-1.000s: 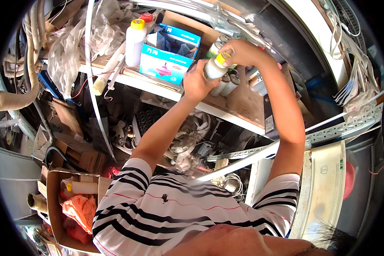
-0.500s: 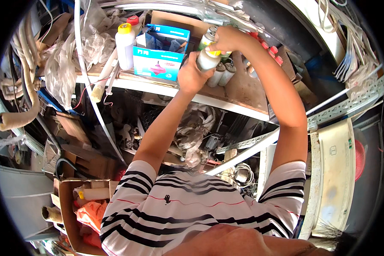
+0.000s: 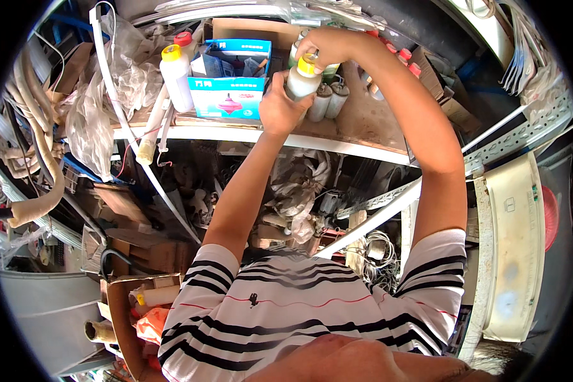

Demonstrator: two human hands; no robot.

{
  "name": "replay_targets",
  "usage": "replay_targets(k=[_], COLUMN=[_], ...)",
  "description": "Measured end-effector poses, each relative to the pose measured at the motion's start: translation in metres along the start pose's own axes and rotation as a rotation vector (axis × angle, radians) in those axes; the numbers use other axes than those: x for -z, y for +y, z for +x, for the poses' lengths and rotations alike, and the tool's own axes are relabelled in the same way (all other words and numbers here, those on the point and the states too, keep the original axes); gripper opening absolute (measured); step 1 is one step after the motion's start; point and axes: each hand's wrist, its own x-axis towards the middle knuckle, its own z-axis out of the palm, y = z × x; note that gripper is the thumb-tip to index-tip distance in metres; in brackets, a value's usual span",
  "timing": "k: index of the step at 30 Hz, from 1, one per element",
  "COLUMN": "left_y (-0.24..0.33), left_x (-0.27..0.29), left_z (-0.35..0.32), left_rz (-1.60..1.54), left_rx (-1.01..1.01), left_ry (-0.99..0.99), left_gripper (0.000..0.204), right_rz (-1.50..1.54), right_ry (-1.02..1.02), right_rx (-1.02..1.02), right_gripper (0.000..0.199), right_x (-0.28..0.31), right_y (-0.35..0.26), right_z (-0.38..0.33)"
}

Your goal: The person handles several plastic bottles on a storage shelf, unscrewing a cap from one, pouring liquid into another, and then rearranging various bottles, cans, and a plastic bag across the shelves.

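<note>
My left hand (image 3: 279, 108) is wrapped around the body of a white plastic bottle (image 3: 299, 81) with a yellow cap (image 3: 307, 64), held upright over the wooden shelf (image 3: 363, 121). My right hand (image 3: 325, 44) reaches in from above, and its fingers close on the yellow cap. Both arms stretch up from my striped shirt (image 3: 286, 299) toward the shelf. The lower part of the bottle is hidden by my left palm.
On the shelf stand a blue and white carton (image 3: 229, 89), another white bottle with a yellow cap (image 3: 175, 79), a red-capped bottle (image 3: 183, 39) and grey bottles (image 3: 330, 100). Plastic bags (image 3: 95, 114) hang left. A cardboard box (image 3: 124, 312) sits below, a white appliance (image 3: 509, 248) at right.
Both hands stay on the bottle. The view has shifted, so the bottle and shelf sit a little further left in the picture, and the right hand has settled lower on the cap.
</note>
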Motion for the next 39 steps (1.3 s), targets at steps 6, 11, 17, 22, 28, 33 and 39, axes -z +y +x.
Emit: replay_targets(k=[6,11,17,22,28,33,39], left_y=[0.003,0.001,0.000,0.000,-0.005,-0.010,-0.010], left_x=[0.001,0.001,-0.001,0.000,-0.003,-0.005,-0.005], left_z=[0.001,0.002,0.003,0.003,0.003,0.004,0.004], left_rz=[0.017,0.004,0.024,0.016,0.002,-0.012,-0.022], left_rx=[0.028,0.026,0.006,0.014,-0.031,-0.063,-0.029], left_ry=[-0.023,-0.037,-0.021,-0.031,0.013,0.038,0.009], left_gripper=[0.066,0.067,0.067,0.066,0.067,0.068,0.067], right_rz=[0.053,0.027,0.051,0.073,0.109,0.144,-0.149], right_ry=[0.004,0.021,-0.012,0.040,0.075,0.051,-0.013], right_rx=[-0.243,-0.317,-0.173,-0.047,0.102,0.125,-0.230], right_gripper=[0.050,0.056,0.054,0.056,0.058,0.053,0.057], right_x=[-0.001,-0.004,-0.001,-0.008,-0.010,-0.008,-0.008], right_y=[-0.014,-0.021,-0.004,0.009,0.019,0.012,-0.017], right_z=[-0.002,0.002,0.000,0.004,-0.002,-0.005,0.004])
